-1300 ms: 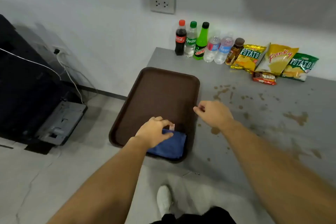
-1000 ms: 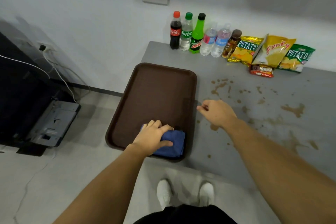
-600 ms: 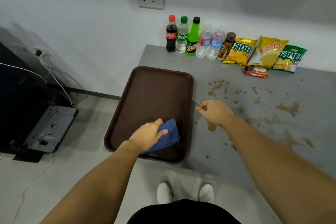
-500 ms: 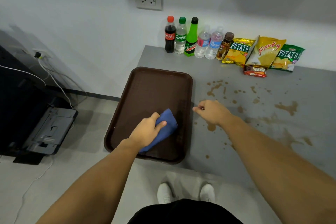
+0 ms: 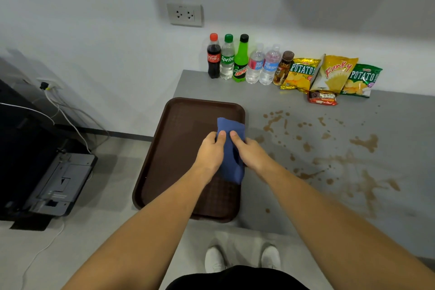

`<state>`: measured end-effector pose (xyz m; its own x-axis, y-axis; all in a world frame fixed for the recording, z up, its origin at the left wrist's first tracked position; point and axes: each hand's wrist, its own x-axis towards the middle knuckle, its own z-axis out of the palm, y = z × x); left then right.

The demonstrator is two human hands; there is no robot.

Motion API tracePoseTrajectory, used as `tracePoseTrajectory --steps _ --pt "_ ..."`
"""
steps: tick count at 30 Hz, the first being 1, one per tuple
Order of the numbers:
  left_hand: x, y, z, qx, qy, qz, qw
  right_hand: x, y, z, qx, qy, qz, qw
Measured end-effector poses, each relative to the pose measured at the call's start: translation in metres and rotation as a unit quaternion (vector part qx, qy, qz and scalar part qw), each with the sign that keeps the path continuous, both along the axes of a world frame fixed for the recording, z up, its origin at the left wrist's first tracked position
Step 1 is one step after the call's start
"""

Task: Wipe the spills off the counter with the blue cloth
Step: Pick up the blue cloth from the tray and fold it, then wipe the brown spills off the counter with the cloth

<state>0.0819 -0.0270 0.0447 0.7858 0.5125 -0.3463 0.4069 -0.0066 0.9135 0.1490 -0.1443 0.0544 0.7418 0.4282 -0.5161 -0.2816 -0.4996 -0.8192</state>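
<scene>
**Gripping the blue cloth over the tray**

Holding blue cloth [image 5: 229,148] above brown tray [image 5: 179,148], left hand [image 5: 209,152] and right hand [image 5: 249,152] both pinching it, thumbs on top, other fingers hiding behind fabric. Showing labels along the wall: Coca-Cola bottle [image 5: 213,59], Sprite bottle [image 5: 227,60], Funky chip bag [image 5: 335,73]. Staining grey counter [image 5: 388,125]: brown spills [image 5: 341,160], uncleaned.

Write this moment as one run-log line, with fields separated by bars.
phase: cloth pickup | folded blue cloth: held above brown plastic tray | left hand, right hand: both gripping | brown spills: unwiped
</scene>
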Motion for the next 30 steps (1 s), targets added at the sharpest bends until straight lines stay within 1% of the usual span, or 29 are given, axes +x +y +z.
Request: tracePoseTrajectory --steps 4,6,10,12,16,18,20,23,26,28,30 --pt "0.004 -0.015 -0.002 -0.082 0.011 0.009 0.997 0.001 -0.003 -0.003 -0.001 -0.054 -0.086 0.995" --pt "0.002 -0.020 -0.005 -0.092 0.023 -0.012 0.995 0.001 -0.011 -0.005 -0.008 -0.081 -0.103 0.991" --pt "-0.001 -0.023 -0.013 -0.094 0.052 -0.055 0.993 0.000 -0.029 -0.014 -0.050 -0.090 -0.104 0.989" --pt "-0.004 -0.022 -0.019 -0.060 0.063 -0.057 0.995 -0.002 -0.039 -0.018 -0.062 -0.087 -0.107 0.989" --pt "-0.019 -0.012 -0.038 0.039 0.086 -0.042 0.995 -0.010 -0.066 -0.029 -0.077 -0.073 -0.101 0.989" --pt "-0.024 -0.007 -0.046 0.100 0.113 -0.047 0.987 -0.012 -0.079 -0.036 -0.089 -0.062 -0.089 0.990" --pt "-0.028 -0.005 -0.049 0.166 0.152 -0.069 0.972 -0.014 -0.090 -0.046 -0.108 -0.054 -0.071 0.990" --pt "-0.031 -0.008 -0.050 0.241 0.193 -0.096 0.946 -0.016 -0.101 -0.060 -0.145 -0.062 -0.019 0.987" --pt "-0.029 -0.015 -0.051 0.282 0.204 -0.103 0.932 -0.013 -0.106 -0.066 -0.163 -0.081 0.038 0.983" --pt "-0.027 -0.021 -0.050 0.291 0.206 -0.103 0.929 -0.009 -0.108 -0.066 -0.186 -0.121 0.086 0.971" --pt "-0.024 -0.026 -0.049 0.295 0.206 -0.098 0.928 -0.005 -0.111 -0.062 -0.232 -0.169 0.144 0.947"
